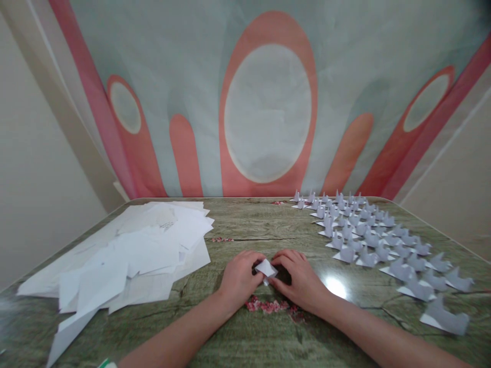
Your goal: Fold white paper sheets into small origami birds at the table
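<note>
1. In the head view, the left hand [241, 276] and the right hand [301, 276] come in from the bottom edge and meet near the middle of the table [249, 222].
2. A small folded white paper [266, 268] sits between the two hands, its pointed top facing up. Whether its underside touches the tabletop cannot be told.
3. The left fingers curl and pinch the paper from its left side; the right fingers curl in and grip it from its right side. The exact contact of some fingertips is hidden.
4. Just below the hands, a pink flower print [268, 305] shows on the wood-patterned surface, and a bright reflection [335, 287] lies beside the right forearm.
5. On the left of the table, a spread pile of white sheets [153, 250] overlaps loosely, some with faint writing; one corner reaches toward the bottom edge.
6. On the right, many folded paper figures [371, 239] stand in slanting rows, and the nearest figure [445, 316] stands a little apart from the rest.
7. Behind the table hangs a grey-green backdrop [207, 61] with coral shapes and a large pale oval [268, 112] in its middle.
</note>
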